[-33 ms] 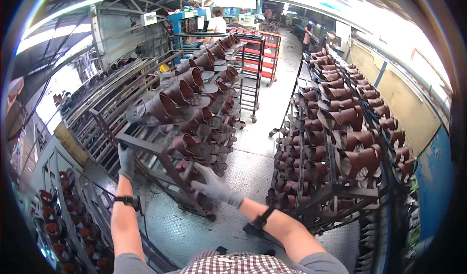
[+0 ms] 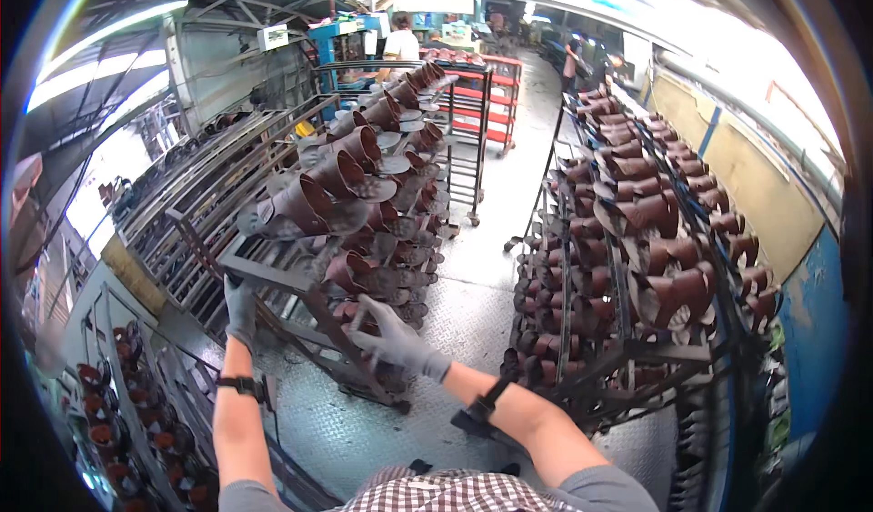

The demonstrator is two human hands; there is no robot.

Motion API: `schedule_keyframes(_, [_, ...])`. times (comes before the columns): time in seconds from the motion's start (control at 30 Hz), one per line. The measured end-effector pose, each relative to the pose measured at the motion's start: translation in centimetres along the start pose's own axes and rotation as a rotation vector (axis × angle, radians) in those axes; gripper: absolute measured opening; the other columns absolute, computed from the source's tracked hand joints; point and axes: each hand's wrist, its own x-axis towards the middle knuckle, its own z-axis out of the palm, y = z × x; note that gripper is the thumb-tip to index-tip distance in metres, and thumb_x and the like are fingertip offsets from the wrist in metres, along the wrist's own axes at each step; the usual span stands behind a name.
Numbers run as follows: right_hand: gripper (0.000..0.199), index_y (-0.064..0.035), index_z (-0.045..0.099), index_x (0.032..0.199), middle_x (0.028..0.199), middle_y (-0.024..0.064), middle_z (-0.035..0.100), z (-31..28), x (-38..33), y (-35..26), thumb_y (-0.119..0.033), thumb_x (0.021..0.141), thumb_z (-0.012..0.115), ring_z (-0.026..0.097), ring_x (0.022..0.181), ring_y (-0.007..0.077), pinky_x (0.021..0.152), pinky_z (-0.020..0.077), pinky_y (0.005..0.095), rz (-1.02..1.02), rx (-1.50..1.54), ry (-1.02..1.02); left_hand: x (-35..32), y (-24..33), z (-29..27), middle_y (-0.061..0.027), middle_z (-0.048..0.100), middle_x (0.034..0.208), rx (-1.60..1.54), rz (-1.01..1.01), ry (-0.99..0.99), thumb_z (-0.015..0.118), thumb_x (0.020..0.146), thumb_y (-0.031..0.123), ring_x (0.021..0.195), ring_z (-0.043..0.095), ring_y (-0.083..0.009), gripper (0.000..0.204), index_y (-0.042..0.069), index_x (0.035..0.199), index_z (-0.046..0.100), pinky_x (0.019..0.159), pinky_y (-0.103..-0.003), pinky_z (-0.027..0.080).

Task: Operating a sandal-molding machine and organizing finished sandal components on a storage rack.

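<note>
A dark metal shoe rack [image 2: 273, 273] stands in front of me, its tiers loaded with brown open sandals [image 2: 305, 205] that have greyish soles. My left hand [image 2: 240, 312], in a grey glove, is closed round the rack's near left corner; the bar hides part of its fingers. At the rack's near right side is my gloved right hand [image 2: 397, 341], its fingers spread beside the slanting end bar and the lower sandals. Nothing shows in its grasp, and whether the fingertips touch the bar I cannot tell.
Another loaded sandal rack [image 2: 668, 356] stands close on my right. A rack of dark footwear [image 2: 136, 403] is at lower left, with bare metal racks [image 2: 200, 171] beyond. Farther off are a red rack [image 2: 502, 103] and a person in white [image 2: 401, 43]. Steel plate floor [image 2: 477, 307] runs between the racks.
The view has shifted very slightly. My right hand's fingers are spread a little differently beside the rack. My left hand keeps its hold on the corner.
</note>
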Motion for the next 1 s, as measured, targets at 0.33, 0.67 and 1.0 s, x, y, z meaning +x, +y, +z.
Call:
schedule_keyframes(0.33, [0.030, -0.0051, 0.064, 0.121, 0.102, -0.0029, 0.066, -3.0, -6.1, 0.0, -0.019, 0.097, 0.075, 0.060, 0.093, 0.0066, 0.085, 0.0511, 0.0265, 0.110, 0.504, -0.015, -15.1, -0.5, 10.3, -0.0045, 0.071, 0.109, 0.075, 0.169, 0.103, 0.065, 0.103, 0.017, 0.092, 0.065, -0.0136, 0.029, -0.001, 0.125, 0.067, 0.079, -0.027, 0.052])
schedule_keyframes(0.67, [0.029, -0.0056, 0.065, 0.121, 0.099, -0.0026, 0.069, -5.5, -12.2, -1.7, -0.020, 0.097, 0.075, 0.062, 0.087, 0.0063, 0.079, 0.0528, 0.0259, 0.196, 0.460, 0.128, -21.3, -0.4, 12.4, -0.0101, 0.066, 0.127, 0.142, 0.253, 0.081, 0.066, 0.102, 0.018, 0.110, 0.063, -0.0186, 0.042, -0.003, 0.137, 0.058, 0.096, -0.034, 0.050])
schedule_keyframes(1.0, [0.032, -0.0031, 0.064, 0.120, 0.095, -0.0024, 0.068, -6.0, -14.5, -2.4, -0.023, 0.097, 0.075, 0.058, 0.089, 0.0060, 0.081, 0.0512, 0.0274, 0.001, 0.283, 0.098, -20.7, -1.3, 13.0, -0.0126, 0.068, 0.119, 0.106, 0.215, 0.056, 0.066, 0.104, 0.026, 0.105, 0.064, -0.0189, 0.043, -0.004, 0.134, 0.059, 0.092, -0.034, 0.052])
